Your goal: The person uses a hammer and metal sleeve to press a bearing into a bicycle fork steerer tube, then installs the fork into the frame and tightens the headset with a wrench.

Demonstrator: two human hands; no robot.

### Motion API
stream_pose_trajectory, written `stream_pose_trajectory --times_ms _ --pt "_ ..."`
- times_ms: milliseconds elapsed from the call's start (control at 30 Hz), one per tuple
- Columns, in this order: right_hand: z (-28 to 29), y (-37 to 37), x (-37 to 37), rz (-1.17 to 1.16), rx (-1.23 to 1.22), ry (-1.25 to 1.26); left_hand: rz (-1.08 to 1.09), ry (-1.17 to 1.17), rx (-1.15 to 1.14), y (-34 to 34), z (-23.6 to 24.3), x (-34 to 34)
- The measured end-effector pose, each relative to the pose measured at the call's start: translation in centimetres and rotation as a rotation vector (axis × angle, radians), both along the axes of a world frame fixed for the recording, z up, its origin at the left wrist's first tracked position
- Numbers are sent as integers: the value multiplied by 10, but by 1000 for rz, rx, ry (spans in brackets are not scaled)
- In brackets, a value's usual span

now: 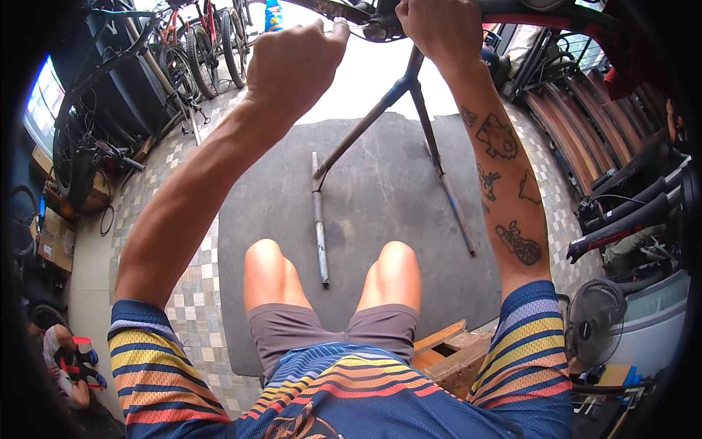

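At the top edge, a bicycle (556,19) with a dark frame is held up on a metal work stand (371,119), whose legs spread down to two foot bars. My left hand (296,69) is raised left of the stand's top, fingers curled in and thumb pressed toward them. A thin cable or wire passes near its thumb tip; what the fingers hold is too small to make out. My right hand (443,33) is closed at a dark part (383,28) of the bicycle above the stand, its fingertips partly hidden. A blue bottle or can (273,14) shows behind my left hand.
A dark mat (270,197) lies under the stand on a tiled floor. Several bicycles (201,55) stand at the far left. A wooden stool or crate (457,358) is by my right side, and a fan (596,322) stands farther right. Another person (69,366) sits at the lower left.
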State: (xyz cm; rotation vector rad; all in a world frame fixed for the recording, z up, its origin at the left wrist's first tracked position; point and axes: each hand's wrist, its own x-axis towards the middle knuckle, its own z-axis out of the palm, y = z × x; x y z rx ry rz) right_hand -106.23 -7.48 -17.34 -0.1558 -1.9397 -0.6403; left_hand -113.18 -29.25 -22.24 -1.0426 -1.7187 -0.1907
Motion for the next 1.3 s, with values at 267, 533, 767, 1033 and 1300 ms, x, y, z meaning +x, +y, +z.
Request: stream_pose_trajectory --times_ms 267,533,767,1033,1300 --pt "-1 4 0 47 87 53 3 -287 -35 14 1 12" --pt "-3 10 -2 51 145 80 228 -75 -198 31 14 39" --pt "-6 11 -1 2 134 33 151 -327 -186 31 34 62" --pt "-6 14 -4 110 163 132 108 -439 -172 32 38 68" --pt "-6 7 0 9 153 68 47 -551 -113 34 35 53"
